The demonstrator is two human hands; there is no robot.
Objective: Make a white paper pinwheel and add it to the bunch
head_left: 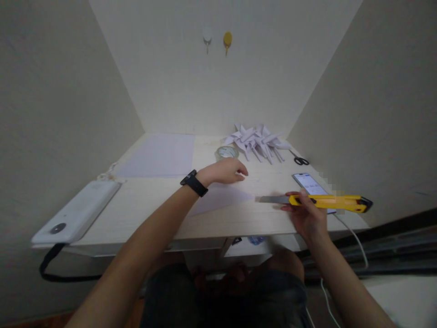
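From the head camera, the person sits at a pale wooden worktop [146, 214] set into a cream-walled alcove. The right hand [307, 216] has its fingers [305, 199] wrapped round the handle of a yellow utility knife [327, 202], whose grey blade is pushed out and points left, level, just above the worktop near its front edge. The left hand [225, 172], with a black watch [194, 183] on the wrist, lies palm down with fingers loosely spread, pressing on a sheet of white paper [221, 198]; it grips nothing. The blade tip sits just beside the right corner of that sheet.

Behind the left hand stands a roll of clear tape [226, 152], and further back a heap of folded white paper pinwheels [257, 140]. Black-handled scissors [300, 159] lie to the right of the heap. A phone [309, 182], screen lit, lies just behind the knife, with a white cable [355, 237] running off the worktop's edge. A larger pale sheet [160, 155] lies at the back left, and a white power bank [75, 213] rests at the left edge. Two small hooks, one white [206, 36] and one yellow [227, 40], are fixed on the back wall.
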